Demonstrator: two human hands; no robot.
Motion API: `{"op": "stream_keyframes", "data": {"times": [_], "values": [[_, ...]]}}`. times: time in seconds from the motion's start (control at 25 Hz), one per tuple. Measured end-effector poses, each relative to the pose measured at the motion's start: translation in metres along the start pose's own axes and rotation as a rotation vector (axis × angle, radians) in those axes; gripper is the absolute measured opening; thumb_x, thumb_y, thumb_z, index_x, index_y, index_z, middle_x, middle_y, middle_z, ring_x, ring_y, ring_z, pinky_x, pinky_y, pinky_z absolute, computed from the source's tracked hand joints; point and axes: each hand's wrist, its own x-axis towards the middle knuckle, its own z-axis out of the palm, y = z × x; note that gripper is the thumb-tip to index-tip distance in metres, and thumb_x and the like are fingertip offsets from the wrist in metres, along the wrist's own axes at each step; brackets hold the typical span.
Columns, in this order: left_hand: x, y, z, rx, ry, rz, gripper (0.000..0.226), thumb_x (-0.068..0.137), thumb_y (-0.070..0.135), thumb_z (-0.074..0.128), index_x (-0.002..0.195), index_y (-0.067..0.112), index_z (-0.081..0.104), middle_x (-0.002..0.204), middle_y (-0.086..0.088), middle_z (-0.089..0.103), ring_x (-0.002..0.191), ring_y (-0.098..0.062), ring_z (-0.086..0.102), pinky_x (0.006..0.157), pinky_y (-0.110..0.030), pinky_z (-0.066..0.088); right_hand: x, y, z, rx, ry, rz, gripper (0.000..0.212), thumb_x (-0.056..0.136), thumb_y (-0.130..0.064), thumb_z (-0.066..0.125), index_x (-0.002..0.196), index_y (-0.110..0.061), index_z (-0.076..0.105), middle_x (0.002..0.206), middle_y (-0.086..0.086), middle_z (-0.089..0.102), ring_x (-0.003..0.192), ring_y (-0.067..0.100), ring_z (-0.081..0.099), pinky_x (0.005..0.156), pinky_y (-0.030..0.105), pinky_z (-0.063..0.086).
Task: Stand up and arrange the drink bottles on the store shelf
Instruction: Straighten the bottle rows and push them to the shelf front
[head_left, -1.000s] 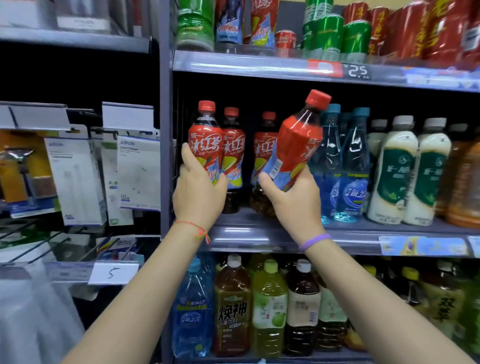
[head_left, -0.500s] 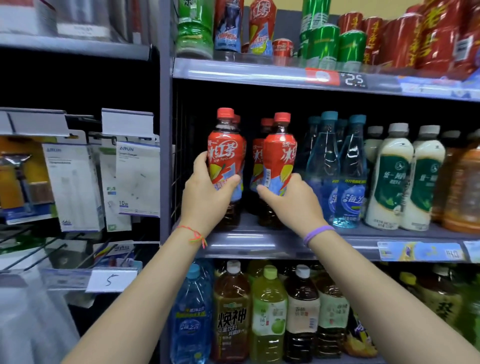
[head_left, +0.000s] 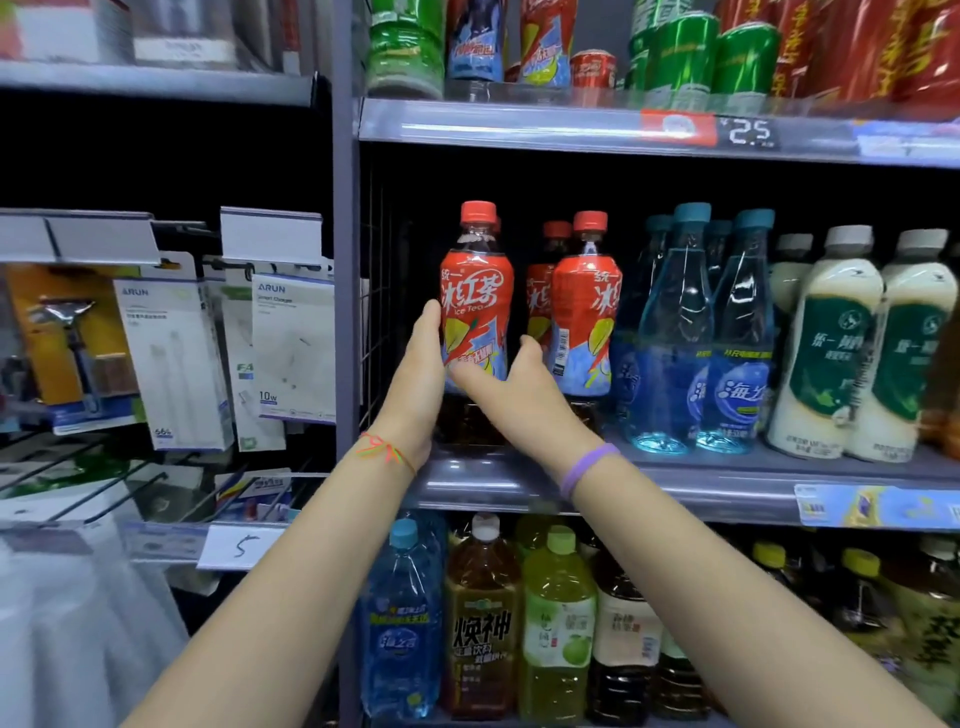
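Gripping one upright red iced tea bottle (head_left: 477, 291) at the left end of the middle shelf (head_left: 675, 486), left hand (head_left: 418, 379) wrapped around its left side, right hand (head_left: 511, 389) cupping its lower front, fingers closed on it. Standing just beside a second red bottle (head_left: 587, 306), blue bottles (head_left: 711, 332) further right.

On the grey middle shelf (head_left: 675, 486) stand, from its left end: red ice tea bottles (head_left: 587, 312), blue water bottles (head_left: 675, 338), white-green bottles (head_left: 826, 353), perhaps orange ones at the right edge.
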Motion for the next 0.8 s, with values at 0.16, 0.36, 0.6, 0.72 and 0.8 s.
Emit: {"op": "stream_keyframes", "data": {"times": [0.16, 0.36, 0.6, 0.72, 0.8], "values": [[0.0, 0.003, -0.003, 0.032, -0.047, -0.036, 0.047, 0.103, 0.058, 0.031, 0.105, 0.032, 0.07, 0.105, 0.001, 0.076, 0.101, -0.01, 0.071, 0.093, -0.027, 0.051, 0.036, 0.017, 0.004, -0.012, -0.135, 0.05, 0.078, 0.067, -0.041, 0.082, 0.131, -0.018, 0.042, 0.114, -0.003, 0.066, 0.102, 0.009, 0.066, 0.091, 0.031, 0.056], [0.005, 0.004, -0.009, 0.077, -0.005, -0.007, 0.049, 0.103, 0.057, 0.03, 0.103, 0.028, 0.069, 0.103, -0.002, 0.075, 0.096, -0.011, 0.07, 0.091, -0.027, 0.052, 0.046, 0.025, 0.021, 0.01, -0.134, 0.013, 0.085, 0.059, -0.053, 0.08, 0.129, -0.017, 0.049, 0.113, -0.004, 0.068, 0.101, 0.008, 0.068, 0.091, 0.033, 0.057], [0.009, 0.01, -0.013, 0.074, 0.023, -0.031, 0.058, 0.098, 0.063, 0.034, 0.12, 0.02, 0.067, 0.108, -0.004, 0.075, 0.096, -0.014, 0.071, 0.082, -0.027, 0.052, 0.031, 0.011, 0.028, -0.069, -0.161, 0.06, 0.083, 0.072, -0.056, 0.074, 0.133, -0.014, 0.036, 0.126, 0.005, 0.053, 0.108, 0.016, 0.061, 0.091, 0.034, 0.055], [0.011, -0.002, -0.017, 0.118, 0.035, 0.037, 0.06, 0.088, 0.065, 0.054, 0.125, 0.019, 0.063, 0.11, -0.003, 0.074, 0.097, -0.015, 0.072, 0.093, -0.035, 0.055, 0.008, 0.004, 0.013, -0.265, -0.076, -0.131, 0.066, 0.081, -0.045, 0.071, 0.131, -0.012, 0.043, 0.122, 0.006, 0.055, 0.112, 0.019, 0.057, 0.095, 0.035, 0.051], [0.006, -0.013, -0.019, 0.325, 0.073, 0.162, 0.088, 0.071, 0.06, 0.072, 0.145, 0.02, 0.043, 0.123, 0.001, 0.066, 0.106, -0.013, 0.067, 0.097, -0.035, 0.052, -0.006, 0.0, -0.011, -0.451, 0.313, -0.455, 0.049, 0.085, -0.028, 0.063, 0.129, -0.008, 0.05, 0.118, 0.011, 0.053, 0.111, 0.027, 0.052, 0.095, 0.04, 0.047]]}}
